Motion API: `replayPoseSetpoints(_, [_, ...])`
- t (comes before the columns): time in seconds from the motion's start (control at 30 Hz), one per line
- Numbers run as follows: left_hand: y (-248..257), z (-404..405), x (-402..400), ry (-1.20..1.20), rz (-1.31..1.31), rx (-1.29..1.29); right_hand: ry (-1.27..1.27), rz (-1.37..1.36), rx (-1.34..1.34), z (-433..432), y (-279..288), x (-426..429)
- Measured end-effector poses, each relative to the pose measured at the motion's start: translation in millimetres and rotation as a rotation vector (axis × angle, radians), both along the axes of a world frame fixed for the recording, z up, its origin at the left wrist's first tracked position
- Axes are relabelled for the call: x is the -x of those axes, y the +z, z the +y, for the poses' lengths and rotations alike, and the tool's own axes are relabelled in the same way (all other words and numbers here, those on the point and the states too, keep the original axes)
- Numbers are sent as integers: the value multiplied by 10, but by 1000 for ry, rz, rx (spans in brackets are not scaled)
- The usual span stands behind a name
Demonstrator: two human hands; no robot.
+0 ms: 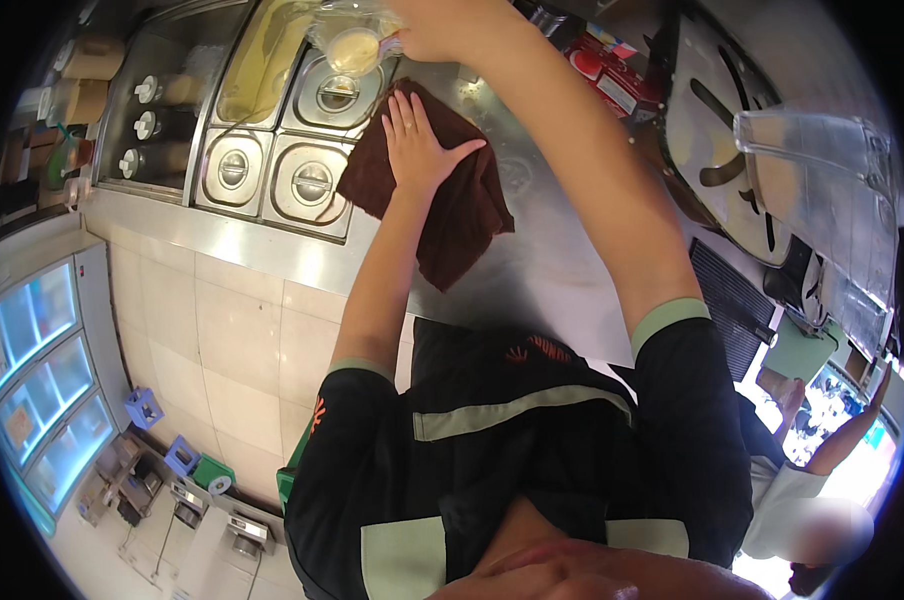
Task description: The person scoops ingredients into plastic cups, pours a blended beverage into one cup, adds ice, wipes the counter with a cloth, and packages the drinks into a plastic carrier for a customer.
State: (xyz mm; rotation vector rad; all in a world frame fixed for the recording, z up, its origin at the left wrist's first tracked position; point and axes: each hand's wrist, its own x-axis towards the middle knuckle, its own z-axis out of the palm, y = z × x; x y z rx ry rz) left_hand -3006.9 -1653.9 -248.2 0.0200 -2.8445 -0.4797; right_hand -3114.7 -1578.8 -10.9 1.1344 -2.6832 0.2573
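Observation:
My left hand [416, 146] lies spread, palm down, on a dark brown cloth [459, 217] on the stainless steel counter [564, 277]. My right hand [422, 31] is at the top edge of the view, its fingers at the rim or handle of a small round container [354, 52] with pale yellow contents; the exact grip is partly hidden. That container is over the back of a lidded steel pan [339, 91], beside clear plastic. To the left of the cloth sits another steel pan lid [312, 182].
Pump-top bottles [148, 125] lie in a recessed bay at the left. A yellowish pan [261, 67] adjoins the lidded pans. Red packaging [606, 75] and clear plastic containers [819, 150] are at the right. Another person [789, 487] is at lower right.

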Motion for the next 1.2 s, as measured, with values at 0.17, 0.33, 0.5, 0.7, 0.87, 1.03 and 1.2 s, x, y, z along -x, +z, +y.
replayPoseSetpoints(0.17, [20,103,216,-166,-23,-60,1,14,-89,27,30,-9])
replayPoseSetpoints(0.33, [-52,238,172,-376,-38,-95,85,-47,-86,44,14,-109])
replayPoseSetpoints(0.5, [36,525,56,-659,-169,-279,118,-4,-41,100,-61,-278])
replayPoseSetpoints(0.7, [248,852,-441,-850,-538,-399,67,-52,-161,163,-191,-389])
replayPoseSetpoints(0.87, [501,705,-1045,-924,-651,-273,113,-52,-81,136,-335,-325])
replayPoseSetpoints(1.03, [920,21,-1492,-498,-415,-669,102,-104,-128,6,-476,-156])
replayPoseSetpoints(1.2, [765,-801,-2089,61,-359,-909,136,-33,-377,-227,-585,204])
